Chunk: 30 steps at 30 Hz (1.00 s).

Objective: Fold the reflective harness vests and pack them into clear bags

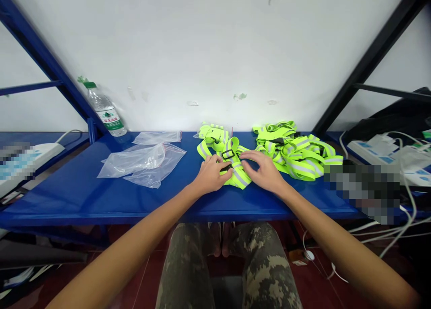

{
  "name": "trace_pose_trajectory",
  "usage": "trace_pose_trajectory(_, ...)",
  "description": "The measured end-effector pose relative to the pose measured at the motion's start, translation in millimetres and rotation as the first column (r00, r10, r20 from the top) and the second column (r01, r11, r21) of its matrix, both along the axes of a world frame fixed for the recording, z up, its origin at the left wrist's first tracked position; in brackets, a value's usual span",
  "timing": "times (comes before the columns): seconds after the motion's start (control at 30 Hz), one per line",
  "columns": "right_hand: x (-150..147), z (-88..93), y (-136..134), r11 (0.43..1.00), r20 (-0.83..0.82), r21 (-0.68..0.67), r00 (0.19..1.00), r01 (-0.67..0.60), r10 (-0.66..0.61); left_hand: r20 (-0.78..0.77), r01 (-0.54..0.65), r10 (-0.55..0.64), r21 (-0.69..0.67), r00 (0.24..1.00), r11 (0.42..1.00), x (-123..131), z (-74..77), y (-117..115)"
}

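Note:
A neon-yellow reflective strap [240,175] with silver stripes lies bunched on the blue table in front of me. A black buckle [228,154] sits on it between my hands. My left hand [213,173] is at the strap's left side, its fingers bent and closed on the webbing below the buckle. On the other side, my right hand [264,170] has its thumb and fingers apart, with the fingertips at the strap's right edge. Part of the webbing is hidden beneath my left fingers.
To the right lies a tangled pile of similar straps [299,154]. Behind my work is a strap in a clear bag [213,133]. Clear plastic bags [144,163] lie left, near a water bottle [107,111]. White cables [409,201] hang at the right of the blue table [84,192].

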State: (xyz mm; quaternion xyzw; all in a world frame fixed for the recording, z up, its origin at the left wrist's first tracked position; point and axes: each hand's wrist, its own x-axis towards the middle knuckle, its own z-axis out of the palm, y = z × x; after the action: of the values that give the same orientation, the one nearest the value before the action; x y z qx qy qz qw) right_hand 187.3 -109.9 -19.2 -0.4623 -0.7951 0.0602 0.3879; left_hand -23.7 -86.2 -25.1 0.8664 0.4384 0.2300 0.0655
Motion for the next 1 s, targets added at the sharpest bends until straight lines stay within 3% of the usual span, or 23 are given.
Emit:
trace_pose_trajectory(0.1,-4,-1.0,-20,0.976,0.115,-0.047,0.97,-0.211,0.215,0.008,0.052,-0.052,0.012,0.999,0.999,1,0.7,1)
trace_pose_trajectory(0.17,-6,-4.9,-25,0.964,0.185,-0.08,0.946,-0.255,0.266,0.029,0.078,-0.078,0.013,0.997,0.997,2,2.1,1)
trace_pose_trajectory(0.33,-7,-12.6,-17,0.97,0.215,-0.075,0.947,-0.23,0.241,0.132,0.048,-0.044,-0.028,0.99,0.998,3,4.6,-2)
trace_pose_trajectory(0.43,-8,-11.9,-13,0.977,0.217,-0.067,0.953,-0.202,0.212,0.209,-0.045,0.033,0.055,0.977,0.997,2,5.9,-11)
trace_pose_trajectory(0.53,-10,-10.0,-13,0.983,0.231,-0.051,0.956,-0.174,0.181,0.118,-0.121,0.095,0.232,0.988,0.965,-2,9.8,-25)
trace_pose_trajectory(0.63,-10,-9.2,-13,0.989,0.217,-0.022,0.965,-0.145,0.146,-0.046,-0.102,0.123,0.321,0.991,0.942,-10,12.5,-35)
trace_pose_trajectory(0.7,-10,-9.6,-11,0.99,0.193,-0.021,0.972,-0.136,0.137,-0.092,-0.038,0.068,0.298,0.993,0.954,-16,11.2,-37)
trace_pose_trajectory(0.83,-8,-13.6,-4,0.987,0.135,-0.029,0.978,-0.157,0.159,-0.016,0.057,-0.055,0.192,0.998,0.98,-21,5.4,-28)
trace_pose_trajectory(1.0,-8,-18.3,0,0.983,0.044,-0.049,0.983,-0.175,0.177,-0.016,0.099,-0.098,0.084,0.995,0.992,-22,6.0,-14)
